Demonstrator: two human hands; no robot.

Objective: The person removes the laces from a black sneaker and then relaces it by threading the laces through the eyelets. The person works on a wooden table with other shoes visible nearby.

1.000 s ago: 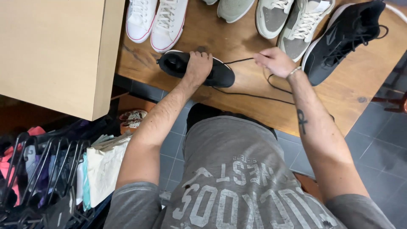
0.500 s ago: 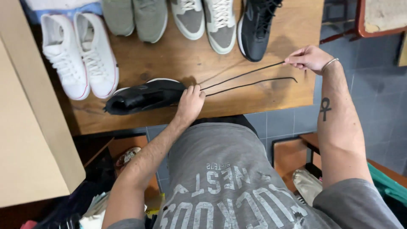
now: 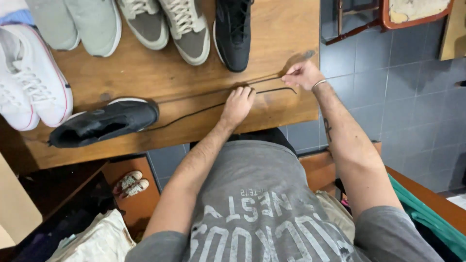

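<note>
Seen from the head camera, we look down on a wooden tabletop (image 3: 145,73). Our left hand (image 3: 237,104) rests knuckles up near the tabletop's front edge, its fingers curled down onto the black shoelace (image 3: 194,112); whether they pinch it or merely press it flat we cannot tell. Our right hand (image 3: 302,74), at the tabletop's right edge, is closed in a pinch on the far ends of the shoelace, and a thin bracelet (image 3: 318,84) circles its wrist. The shoelace runs as two strands from the right hand, past the left hand, to the black shoe (image 3: 104,122), which lies on its side at the left near the front edge, well apart from both hands. Along the far side stand a white pair of sneakers (image 3: 34,82), a pale green pair (image 3: 82,24), a grey-and-cream pair (image 3: 167,24) and a second black sneaker (image 3: 233,31). A small pair of shoes (image 3: 129,183) sits on the low shelf below.
</note>
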